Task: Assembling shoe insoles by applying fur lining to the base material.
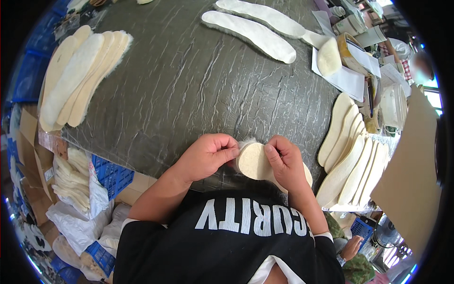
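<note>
Insole: it is held just above the near edge of the desk (165, 99), in front of the person's chest; this pale insole (256, 163) has its flat face up, with fluff showing at the rounded end.
Left hand: the left hand (206, 154) pinches the fluffy rim at that end between thumb and forefinger.
Right hand: the right hand (286, 163) grips the middle, thumb on the upper face, the other fingers mostly hidden beneath.
Feel: probably light and soft, bending easily; the flat face looks matt rather than slippery, and the fluff likely pulls or sheds if tugged hard.
Best hold: the narrow middle seems the steadiest place, leaving the rim free for the other hand's fingertips.
Loose insoles: fanned insoles (60, 59) lie at the desk's far left, white insoles (250, 37) at the top, and overlapping insoles (347, 163) along the right.
White bag: at lower left, the white bag (97, 191) gapes around a heap of pale soft pieces (71, 182).
Blue crate: it stands beside the bag; what the blue crate (113, 176) holds cannot be told.
Yellow tub: paper leans across the yellow tub (348, 53) at upper right, hiding its contents.
</note>
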`<state>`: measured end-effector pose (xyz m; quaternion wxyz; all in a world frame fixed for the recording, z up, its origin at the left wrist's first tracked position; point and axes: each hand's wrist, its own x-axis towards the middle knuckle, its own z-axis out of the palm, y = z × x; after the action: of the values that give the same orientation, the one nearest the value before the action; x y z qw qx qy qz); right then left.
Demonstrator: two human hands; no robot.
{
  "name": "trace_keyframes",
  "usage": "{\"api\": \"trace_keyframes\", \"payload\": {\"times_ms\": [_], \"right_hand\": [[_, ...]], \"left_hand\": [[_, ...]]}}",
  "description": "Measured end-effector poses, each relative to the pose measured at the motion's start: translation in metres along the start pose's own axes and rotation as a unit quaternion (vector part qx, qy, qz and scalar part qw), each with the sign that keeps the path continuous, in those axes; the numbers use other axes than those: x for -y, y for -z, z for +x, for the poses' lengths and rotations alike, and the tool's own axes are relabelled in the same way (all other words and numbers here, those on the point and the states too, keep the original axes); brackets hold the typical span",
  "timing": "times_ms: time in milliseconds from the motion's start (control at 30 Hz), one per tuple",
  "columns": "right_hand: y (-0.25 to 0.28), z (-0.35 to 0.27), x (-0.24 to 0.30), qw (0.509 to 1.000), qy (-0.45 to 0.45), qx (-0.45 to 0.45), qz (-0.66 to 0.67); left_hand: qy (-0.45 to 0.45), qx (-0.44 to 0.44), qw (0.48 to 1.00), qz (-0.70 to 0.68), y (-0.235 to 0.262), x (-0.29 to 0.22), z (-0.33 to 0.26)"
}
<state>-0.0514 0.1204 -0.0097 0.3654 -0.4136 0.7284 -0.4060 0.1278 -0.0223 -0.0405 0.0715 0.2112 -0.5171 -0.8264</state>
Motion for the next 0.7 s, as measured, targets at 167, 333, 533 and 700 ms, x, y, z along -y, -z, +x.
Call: {"api": "trace_keyframes", "payload": {"times_ms": [167, 333, 533, 700], "right_hand": [[-0.0004, 0.0002, 0.0025, 1.0, -0.005, -0.001, -0.001], [-0.0011, -0.0004, 0.0033, 1.0, -0.002, -0.01, -0.011], [-0.0027, -0.0004, 0.002, 0.999, 0.017, -0.021, -0.028], [-0.006, -0.0013, 0.0008, 0.998, 0.025, -0.04, -0.035]], "left_hand": [[0.002, -0.001, 1.0, -0.001, -0.0008, 0.0003, 0.0005], [-0.005, 0.002, 1.0, -0.002, -0.0014, -0.0016, 0.0002], [-0.011, -0.01, 1.0, 0.016, -0.0035, -0.0029, -0.0001], [-0.035, -0.02, 0.997, 0.065, -0.0042, -0.0058, -0.0016]]}}
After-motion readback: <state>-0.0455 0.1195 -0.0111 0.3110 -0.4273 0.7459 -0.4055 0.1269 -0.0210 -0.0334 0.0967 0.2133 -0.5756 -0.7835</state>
